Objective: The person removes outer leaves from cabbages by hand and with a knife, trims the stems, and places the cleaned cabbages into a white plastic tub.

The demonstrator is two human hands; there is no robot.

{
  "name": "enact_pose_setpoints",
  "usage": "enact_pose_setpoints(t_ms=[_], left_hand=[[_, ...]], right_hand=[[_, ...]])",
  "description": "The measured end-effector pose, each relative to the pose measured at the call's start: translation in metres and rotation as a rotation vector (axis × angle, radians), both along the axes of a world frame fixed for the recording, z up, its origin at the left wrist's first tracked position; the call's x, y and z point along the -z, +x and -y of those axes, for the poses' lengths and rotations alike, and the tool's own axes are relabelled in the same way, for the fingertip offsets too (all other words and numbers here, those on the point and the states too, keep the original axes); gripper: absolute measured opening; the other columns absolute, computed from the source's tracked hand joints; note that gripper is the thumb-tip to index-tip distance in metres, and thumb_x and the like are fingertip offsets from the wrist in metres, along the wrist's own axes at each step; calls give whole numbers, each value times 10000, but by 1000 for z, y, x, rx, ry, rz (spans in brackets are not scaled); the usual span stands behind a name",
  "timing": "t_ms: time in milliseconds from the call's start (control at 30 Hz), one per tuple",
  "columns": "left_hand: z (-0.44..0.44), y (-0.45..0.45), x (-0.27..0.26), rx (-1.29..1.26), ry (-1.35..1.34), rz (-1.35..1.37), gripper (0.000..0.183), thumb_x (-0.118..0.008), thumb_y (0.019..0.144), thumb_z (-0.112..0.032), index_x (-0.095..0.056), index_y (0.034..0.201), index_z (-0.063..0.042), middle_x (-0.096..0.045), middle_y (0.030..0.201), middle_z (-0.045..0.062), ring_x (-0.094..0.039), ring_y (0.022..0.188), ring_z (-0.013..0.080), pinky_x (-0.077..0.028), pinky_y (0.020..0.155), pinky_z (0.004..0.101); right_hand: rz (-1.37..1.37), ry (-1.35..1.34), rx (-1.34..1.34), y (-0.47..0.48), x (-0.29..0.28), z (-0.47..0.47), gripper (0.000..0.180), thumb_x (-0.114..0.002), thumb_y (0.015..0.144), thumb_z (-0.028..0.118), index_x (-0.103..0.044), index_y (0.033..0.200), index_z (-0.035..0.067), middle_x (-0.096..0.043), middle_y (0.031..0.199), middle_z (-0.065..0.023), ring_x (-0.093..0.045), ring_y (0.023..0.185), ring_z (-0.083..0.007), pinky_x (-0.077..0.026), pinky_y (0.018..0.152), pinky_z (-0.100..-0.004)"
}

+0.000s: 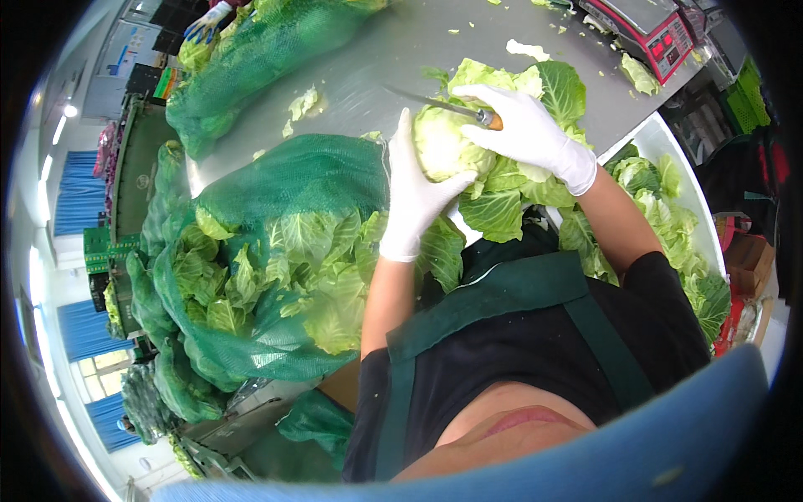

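Observation:
A pale green cabbage head (442, 143) rests between my two white-gloved hands near the table's front edge. My left hand (421, 188) cups its left and near side, thumb across the front. With my right hand (524, 128) I hold a knife (448, 105) by its wooden handle, and the fingers also press on the cabbage. The blade points left across the top of the head. Loose outer cabbage leaves (492, 213) fan out below and to the right of the head. One broad dark green leaf (563, 94) stands behind my right hand.
An opened green mesh sack (301, 169) of cabbage leaves lies at my left. A filled mesh sack (276, 69) crosses the steel table (370, 81) beyond it; a co-worker's gloved hand (209, 24) is there. A digital scale (652, 37) stands at far right. A white bin (696, 188) holds leaves.

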State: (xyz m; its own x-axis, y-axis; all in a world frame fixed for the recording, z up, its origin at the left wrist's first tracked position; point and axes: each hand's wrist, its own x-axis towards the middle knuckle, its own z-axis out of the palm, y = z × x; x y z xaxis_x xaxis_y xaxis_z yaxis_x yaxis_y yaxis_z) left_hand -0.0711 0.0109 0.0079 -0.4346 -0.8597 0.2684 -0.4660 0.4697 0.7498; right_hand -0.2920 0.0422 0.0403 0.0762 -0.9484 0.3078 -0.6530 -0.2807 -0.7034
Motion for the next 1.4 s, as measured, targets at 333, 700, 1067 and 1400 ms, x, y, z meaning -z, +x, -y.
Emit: enact_pose_setpoints(t_ms=[333, 700, 1067, 1400], left_hand=[[-12, -30, -13, -109, -87, 182, 1122, -918, 601, -369, -319, 1446, 62, -460, 1366, 264, -475, 1250, 409, -414, 1062, 456], [-19, -52, -18, -108, -340, 371, 1101, -908, 604, -400, -346, 1409, 98, -497, 1328, 255, -499, 1199, 408, -451, 1006, 457], [-6, -15, -8, -38, -66, 129, 1104, -921, 607, -316, -322, 1455, 60, -478, 1370, 265, -490, 1282, 379, -422, 1087, 434], [6, 12, 17, -14, 161, -148, 1101, -910, 669, -309, -281, 1501, 42, -438, 1412, 228, -463, 1313, 313, -402, 1103, 415]], right_hand=[[-268, 180, 79, 4, 10, -30, 723, -591, 847, 57, -340, 1517, 161, -607, 1299, -180, -696, 824, -359, -563, 679, -456], [-167, 276, 57, -33, 12, 0, 668, -488, 810, -27, -469, 1434, 212, -662, 847, -217, -659, 764, -387, -504, 689, -456], [258, 628, 259, -99, 58, 44, 517, -478, 891, 71, -501, 1402, 144, -667, 829, -133, -639, 648, -236, -535, 639, -349], [353, 120, 100, -7, 25, 5, 277, -607, 900, 123, -657, 1162, 48, -676, 868, -46, -585, 662, -113, -496, 632, -261]])
